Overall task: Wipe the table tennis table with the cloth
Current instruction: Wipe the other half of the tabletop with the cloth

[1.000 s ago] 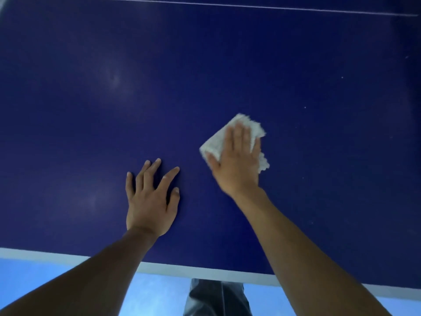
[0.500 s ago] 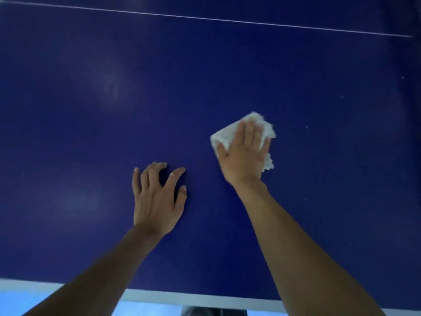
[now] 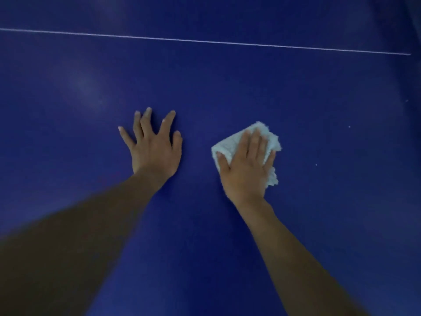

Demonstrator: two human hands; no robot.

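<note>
Dark blue worktop (image 3: 227,87) fills the view, thin white line (image 3: 205,42) running across its far part. Right hand (image 3: 247,165) lies flat on a white cloth (image 3: 230,142), fingers straight and together, pressing it to the worktop right of centre; cloth edges stick out on the far, left and right sides. Left hand (image 3: 155,144) just left of it, well apart from the cloth, palm down, fingers spread wide, holding nothing. A few pale specks (image 3: 316,164) to the right.

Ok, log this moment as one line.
phase: wipe | right hand: flat on cloth | left hand: flat on table | specks: right of cloth
</note>
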